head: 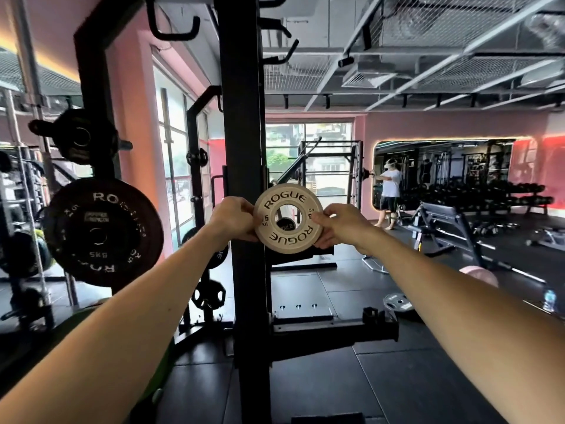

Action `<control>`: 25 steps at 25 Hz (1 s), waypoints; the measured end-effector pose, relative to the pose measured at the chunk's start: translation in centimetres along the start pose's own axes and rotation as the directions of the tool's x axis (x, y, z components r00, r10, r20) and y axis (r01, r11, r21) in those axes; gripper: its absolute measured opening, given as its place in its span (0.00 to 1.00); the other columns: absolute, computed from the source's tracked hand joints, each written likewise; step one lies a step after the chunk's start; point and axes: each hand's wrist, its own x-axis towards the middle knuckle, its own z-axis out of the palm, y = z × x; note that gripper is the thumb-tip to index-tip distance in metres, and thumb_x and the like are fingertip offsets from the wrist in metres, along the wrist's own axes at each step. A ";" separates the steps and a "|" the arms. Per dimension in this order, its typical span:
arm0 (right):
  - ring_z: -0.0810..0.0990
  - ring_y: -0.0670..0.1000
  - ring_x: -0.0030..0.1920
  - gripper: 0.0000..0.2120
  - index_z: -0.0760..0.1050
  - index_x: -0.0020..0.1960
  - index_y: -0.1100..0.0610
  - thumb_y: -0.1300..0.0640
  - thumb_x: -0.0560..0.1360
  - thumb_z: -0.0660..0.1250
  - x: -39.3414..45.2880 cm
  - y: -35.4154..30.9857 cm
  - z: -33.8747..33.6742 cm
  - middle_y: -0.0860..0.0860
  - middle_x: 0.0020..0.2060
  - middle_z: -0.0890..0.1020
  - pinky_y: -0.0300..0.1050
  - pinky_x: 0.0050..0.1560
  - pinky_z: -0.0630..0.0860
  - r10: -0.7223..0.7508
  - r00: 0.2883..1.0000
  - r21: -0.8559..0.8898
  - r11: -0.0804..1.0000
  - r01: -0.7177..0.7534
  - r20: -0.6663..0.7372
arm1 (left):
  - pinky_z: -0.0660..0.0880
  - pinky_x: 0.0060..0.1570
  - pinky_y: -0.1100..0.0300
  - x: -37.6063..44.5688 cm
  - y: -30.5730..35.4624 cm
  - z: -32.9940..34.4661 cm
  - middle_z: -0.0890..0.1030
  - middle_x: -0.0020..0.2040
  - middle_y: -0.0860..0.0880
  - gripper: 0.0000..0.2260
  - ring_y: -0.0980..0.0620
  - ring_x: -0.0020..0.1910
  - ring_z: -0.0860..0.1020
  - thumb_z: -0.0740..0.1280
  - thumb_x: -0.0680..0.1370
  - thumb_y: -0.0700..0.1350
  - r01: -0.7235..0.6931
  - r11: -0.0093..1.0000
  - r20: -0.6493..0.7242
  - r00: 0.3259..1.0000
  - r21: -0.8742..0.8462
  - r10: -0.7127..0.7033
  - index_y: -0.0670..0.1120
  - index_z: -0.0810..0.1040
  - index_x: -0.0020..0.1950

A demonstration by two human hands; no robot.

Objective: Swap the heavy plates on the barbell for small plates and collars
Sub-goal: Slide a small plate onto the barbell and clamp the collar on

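Note:
A small white Rogue plate [287,195] with a round centre hole is held upright at arm's length, just right of the black rack upright [244,123]. My left hand [234,217] grips its left edge and my right hand [339,223] pinches its right edge. A large black 5 kg Rogue plate [102,232] hangs on a peg at the left, with a smaller dark plate [81,137] above it. The barbell itself I cannot make out.
Black rack base and crossbar [333,330] lie on the dark rubber floor ahead. A grey plate [397,302] lies flat on the floor at right. Benches [443,221] and a dumbbell rack [489,195] stand along the right. A person [389,191] stands far off by the mirror.

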 end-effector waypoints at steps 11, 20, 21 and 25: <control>0.82 0.55 0.29 0.09 0.71 0.46 0.63 0.58 0.79 0.65 6.8 5.1 0.8 0.60 0.31 0.81 0.47 0.33 0.81 -0.048 0.996 -0.104 0.993 0.056 0.078 | 0.83 0.34 0.48 7.9 -6.3 2.3 0.82 0.47 0.43 0.14 0.44 0.44 0.83 0.67 0.70 0.28 -0.147 0.967 0.053 0.989 0.208 0.139 0.46 0.74 0.46; 0.83 0.58 0.34 0.05 0.72 0.46 0.57 0.58 0.79 0.64 7.0 7.4 1.7 0.63 0.38 0.83 0.47 0.33 0.79 -0.228 0.973 -0.281 0.936 0.214 -0.019 | 0.79 0.44 0.50 7.5 -6.5 2.5 0.81 0.45 0.46 0.14 0.43 0.44 0.79 0.68 0.70 0.35 -0.414 0.759 0.105 0.901 0.502 0.422 0.47 0.70 0.52; 0.83 0.59 0.34 0.05 0.72 0.46 0.58 0.58 0.79 0.64 7.4 7.8 1.9 0.64 0.39 0.83 0.48 0.34 0.79 -0.233 0.972 -0.291 0.933 0.212 -0.039 | 0.78 0.45 0.50 7.7 -6.8 2.6 0.81 0.45 0.46 0.15 0.44 0.44 0.79 0.68 0.70 0.35 -0.411 0.767 0.087 0.900 0.493 0.426 0.47 0.71 0.53; 0.82 0.57 0.32 0.08 0.73 0.52 0.63 0.57 0.80 0.63 9.6 8.2 2.2 0.63 0.39 0.83 0.49 0.35 0.78 -0.176 0.983 -0.294 0.943 0.153 -0.054 | 0.79 0.46 0.46 10.0 -7.3 3.3 0.81 0.46 0.45 0.13 0.42 0.46 0.79 0.68 0.71 0.36 -0.352 0.770 0.066 0.924 0.532 0.377 0.48 0.72 0.53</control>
